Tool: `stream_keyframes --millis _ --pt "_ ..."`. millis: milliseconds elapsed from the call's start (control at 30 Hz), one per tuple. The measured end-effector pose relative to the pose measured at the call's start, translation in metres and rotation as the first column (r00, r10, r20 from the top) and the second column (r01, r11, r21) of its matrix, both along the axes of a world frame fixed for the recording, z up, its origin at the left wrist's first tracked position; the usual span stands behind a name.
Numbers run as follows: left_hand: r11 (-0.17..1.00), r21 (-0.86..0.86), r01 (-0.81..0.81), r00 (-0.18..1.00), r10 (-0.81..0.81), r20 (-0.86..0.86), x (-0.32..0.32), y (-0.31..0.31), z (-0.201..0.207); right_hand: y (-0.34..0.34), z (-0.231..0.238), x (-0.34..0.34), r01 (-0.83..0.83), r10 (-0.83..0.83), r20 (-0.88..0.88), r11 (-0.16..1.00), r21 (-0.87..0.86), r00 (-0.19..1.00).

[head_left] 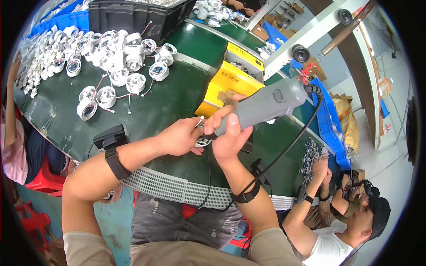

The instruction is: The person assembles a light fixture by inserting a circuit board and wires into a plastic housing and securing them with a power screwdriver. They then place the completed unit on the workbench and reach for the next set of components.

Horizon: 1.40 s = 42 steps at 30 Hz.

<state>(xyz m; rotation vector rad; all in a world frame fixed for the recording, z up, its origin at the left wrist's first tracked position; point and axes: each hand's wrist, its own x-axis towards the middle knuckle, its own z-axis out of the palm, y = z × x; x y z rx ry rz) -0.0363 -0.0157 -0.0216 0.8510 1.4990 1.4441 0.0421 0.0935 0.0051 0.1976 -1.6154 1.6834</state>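
My right hand (230, 135) is wrapped round a grey corded electric screwdriver (270, 102), whose body tilts up to the right. Its black cable hangs from the rear end and runs down past my right forearm. Between the fingers of my left hand (175, 137) is a small white round housing (203, 142), partly covered by both hands. A white wire connector (200, 120) pokes up above those fingers. The screwdriver's tip end meets the housing, but the exact contact is hidden. Several like housings (135, 83) with wires lie on the green table beyond my left hand.
A yellow open box (228, 86) stands just behind the screwdriver. At the far left are a heap of small white parts (40, 62) and a black crate (133, 20). On the right, a co-worker's hands (320, 168) touch a pile of wired parts (308, 157) near a blue bin (328, 124).
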Motion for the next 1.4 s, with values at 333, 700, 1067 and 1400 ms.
stream_keyframes --millis 333,700,1067,1400 --pt "0.874 0.318 -0.367 0.327 0.441 -0.836 -0.046 -0.031 0.008 0.034 0.000 0.009 0.068 -0.063 -0.097 0.996 0.057 0.993" --pt "0.762 0.369 -0.533 0.029 0.452 -0.892 -0.056 -0.053 0.047 0.211 -0.042 0.081 0.411 -0.967 0.055 0.157 0.898 0.249" --pt "0.930 0.266 0.252 0.915 -0.319 0.248 0.010 -0.016 0.020 0.045 0.003 0.054 0.521 -0.361 -0.398 0.375 0.767 0.844" --pt "0.890 0.376 0.260 0.929 -0.336 0.153 -0.001 -0.017 0.022 0.041 -0.002 0.061 -0.102 0.038 0.356 0.981 0.162 0.934"
